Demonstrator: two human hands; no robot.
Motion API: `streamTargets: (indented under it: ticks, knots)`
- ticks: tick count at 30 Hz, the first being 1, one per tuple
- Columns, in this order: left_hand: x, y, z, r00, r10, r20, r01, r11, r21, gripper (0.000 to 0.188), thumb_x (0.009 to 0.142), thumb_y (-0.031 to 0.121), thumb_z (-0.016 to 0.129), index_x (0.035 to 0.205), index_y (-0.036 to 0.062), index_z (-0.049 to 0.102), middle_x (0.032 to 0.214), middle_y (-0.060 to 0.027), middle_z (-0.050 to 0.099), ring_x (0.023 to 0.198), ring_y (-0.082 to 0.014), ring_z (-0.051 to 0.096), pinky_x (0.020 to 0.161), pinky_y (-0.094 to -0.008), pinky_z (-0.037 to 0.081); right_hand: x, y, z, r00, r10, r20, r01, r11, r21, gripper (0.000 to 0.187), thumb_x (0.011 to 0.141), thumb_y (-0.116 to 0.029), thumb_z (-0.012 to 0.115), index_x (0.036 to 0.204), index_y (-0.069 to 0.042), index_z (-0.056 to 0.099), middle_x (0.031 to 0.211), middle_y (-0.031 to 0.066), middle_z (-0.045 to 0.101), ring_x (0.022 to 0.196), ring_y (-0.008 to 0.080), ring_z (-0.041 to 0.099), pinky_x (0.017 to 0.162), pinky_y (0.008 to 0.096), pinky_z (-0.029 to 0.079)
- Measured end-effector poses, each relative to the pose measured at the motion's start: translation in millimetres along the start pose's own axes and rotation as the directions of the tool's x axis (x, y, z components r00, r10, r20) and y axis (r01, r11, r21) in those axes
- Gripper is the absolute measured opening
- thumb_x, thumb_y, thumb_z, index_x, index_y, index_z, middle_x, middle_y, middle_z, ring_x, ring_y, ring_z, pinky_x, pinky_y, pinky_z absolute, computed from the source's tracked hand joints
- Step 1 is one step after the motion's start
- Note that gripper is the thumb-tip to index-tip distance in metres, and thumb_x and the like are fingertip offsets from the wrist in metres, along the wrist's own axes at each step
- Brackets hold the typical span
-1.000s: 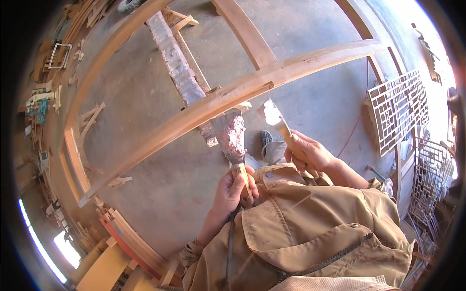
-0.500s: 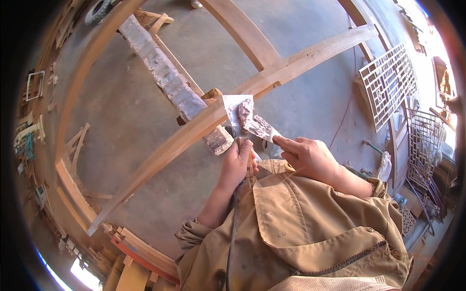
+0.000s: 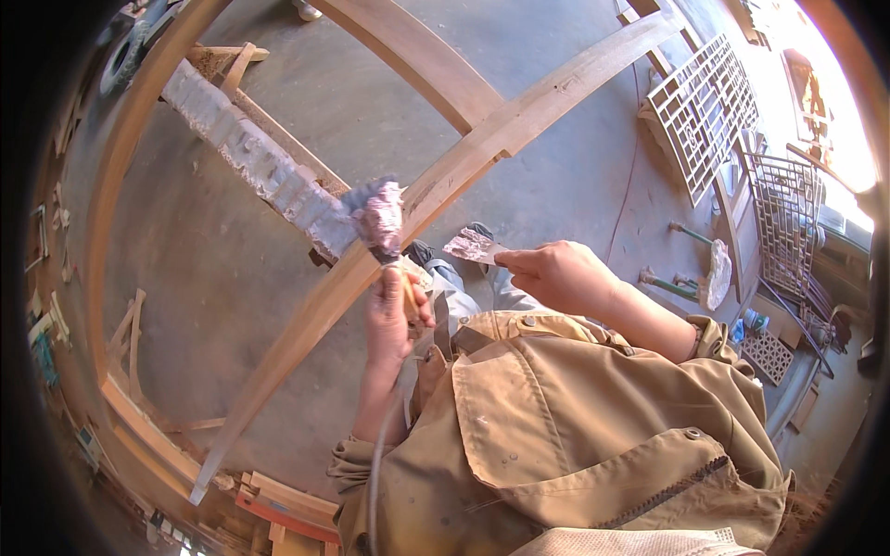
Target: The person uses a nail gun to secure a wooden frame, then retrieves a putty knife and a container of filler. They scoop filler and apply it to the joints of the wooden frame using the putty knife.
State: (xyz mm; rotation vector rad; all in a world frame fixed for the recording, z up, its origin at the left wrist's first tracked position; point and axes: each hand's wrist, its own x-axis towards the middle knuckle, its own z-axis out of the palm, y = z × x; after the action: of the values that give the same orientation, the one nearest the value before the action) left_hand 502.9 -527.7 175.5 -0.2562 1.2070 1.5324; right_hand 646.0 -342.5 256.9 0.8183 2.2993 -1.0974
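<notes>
Holding paste-smeared scraper (image 3: 385,254) and spatula (image 3: 492,252)

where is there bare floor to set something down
Bare floor shows between the left beam, coated board and diagonal beam, and between that board and the middle crossbar. It's crowded around the left hand and scraper, and by the lattice panels at right.

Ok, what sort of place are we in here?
Likely a woodworking shop: a large wooden frame crosses the view, a lattice panel is at the right, and the left hand holds a paste-loaded scraper.
</notes>
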Motion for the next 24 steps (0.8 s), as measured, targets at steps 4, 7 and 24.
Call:
streamTargets:
  ticks: [4, 7, 24]
  knots:
    - [11, 17, -21, 0.987, -0.025, -0.157, 0.015, 0.998, -0.064, 0.047, 0.084, 0.053, 0.048, 0.085, 0.0063, 0.05, 0.06, -0.0031, 0.052, 0.042, -0.0141, 0.05, 0.035, -0.0253, 0.041, 10, 11, -8, 0.89, 0.287, 0.353, -0.448, 0.692, 0.567, 0.036, 0.083, -0.023, 0.055, 0.119, -0.016, 0.056, 0.07, 0.0013, 0.056, 0.051, 0.0081, 0.048, 0.049, 0.0255, 0.043]
    - [23, 25, -40, 0.968, 0.038, -0.247, -0.053, 0.997, -0.051, 0.048, 0.082, 0.055, 0.05, 0.085, 0.0072, 0.051, 0.059, -0.0025, 0.052, 0.042, -0.0137, 0.05, 0.034, -0.0229, 0.038, 11, 21, -3, 0.883, 0.269, 0.386, -0.469, 0.545, 0.695, 0.037, 0.085, -0.02, 0.055, 0.121, -0.014, 0.053, 0.068, -0.0024, 0.053, 0.052, 0.0042, 0.042, 0.048, 0.0214, 0.039]
    - [92, -3, -124, 0.451, 0.74, -0.499, -0.173, 0.621, 0.764, 0.034, 0.076, 0.027, 0.063, 0.068, -0.0036, 0.052, 0.055, -0.0073, 0.053, 0.048, -0.017, 0.052, 0.046, -0.0326, 0.042, 75, 15, 76, 0.986, -0.021, -0.166, -0.028, 0.957, -0.287, 0.043, 0.081, -0.009, 0.05, 0.124, -0.012, 0.047, 0.073, 0.0138, 0.056, 0.061, 0.0277, 0.059, 0.052, 0.0391, 0.047]
